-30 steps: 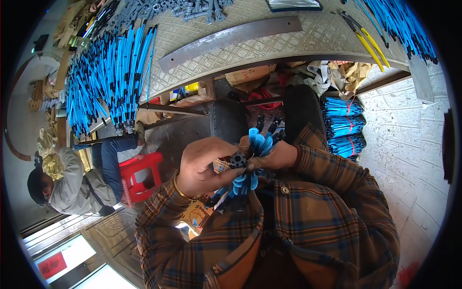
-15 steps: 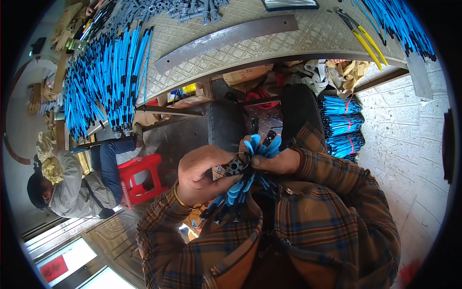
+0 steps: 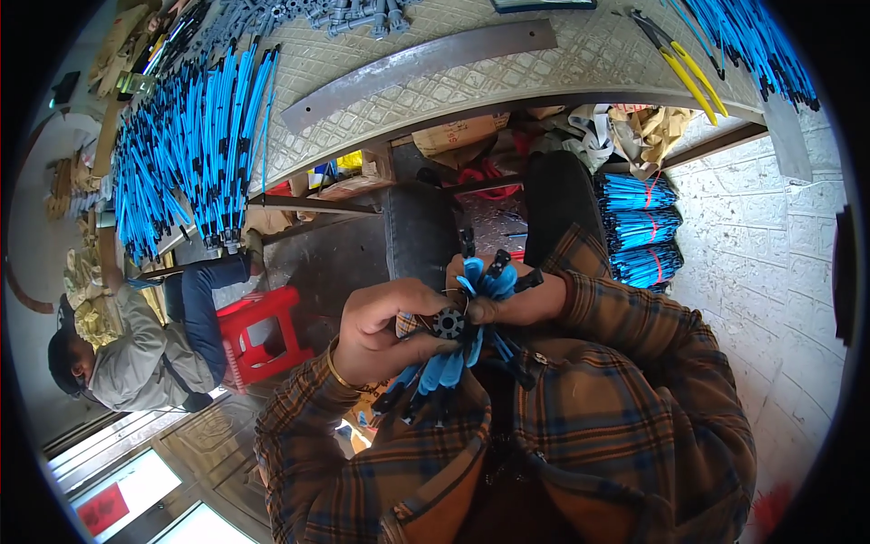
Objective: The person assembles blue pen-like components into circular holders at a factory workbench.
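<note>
My left hand (image 3: 385, 331) and my right hand (image 3: 507, 299) meet close to my chest around a bundle of blue tubes with black ends (image 3: 462, 340). The left hand's fingers pinch a small black toothed ring (image 3: 446, 324) against the bundle. My right hand grips the bundle's upper part, where black tips fan out above the fingers. The bundle's lower ends hang down over my plaid shirt.
A workbench (image 3: 507, 82) with a patterned top carries a long metal bar (image 3: 417, 59), many blue tubes (image 3: 190, 136) at left, yellow-handled pliers (image 3: 680, 63) and grey fittings. Tied blue bundles (image 3: 639, 227) lie on the floor. A person sits by a red stool (image 3: 258, 331) at left.
Both hands have turned the bundle and brought it slightly lower and nearer; the black toothed ring now shows at the left hand's fingertips.
</note>
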A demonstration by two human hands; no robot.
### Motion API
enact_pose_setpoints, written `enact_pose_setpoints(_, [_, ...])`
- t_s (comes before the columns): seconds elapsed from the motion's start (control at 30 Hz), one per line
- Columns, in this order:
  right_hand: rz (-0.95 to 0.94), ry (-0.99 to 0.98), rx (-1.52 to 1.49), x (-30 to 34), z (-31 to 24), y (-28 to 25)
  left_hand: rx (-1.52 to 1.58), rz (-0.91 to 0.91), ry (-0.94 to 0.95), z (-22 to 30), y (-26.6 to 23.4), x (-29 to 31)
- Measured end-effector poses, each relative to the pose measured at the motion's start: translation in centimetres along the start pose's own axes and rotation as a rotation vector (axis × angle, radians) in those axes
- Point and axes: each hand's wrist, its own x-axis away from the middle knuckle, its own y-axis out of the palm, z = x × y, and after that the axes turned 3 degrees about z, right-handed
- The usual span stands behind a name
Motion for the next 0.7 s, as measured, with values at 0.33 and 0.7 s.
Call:
enact_pose_setpoints(0.33, [0.008,0.019,0.210,-0.1,-0.6,0.7,0.142,-0.148,0.009,-0.4,-1.5,-0.2])
enact_pose_setpoints(0.7, [-0.044,-0.009,0.318,-0.1,0.3,0.8,0.120,-0.200,-0.062,-0.6,-1.7,-0.3])
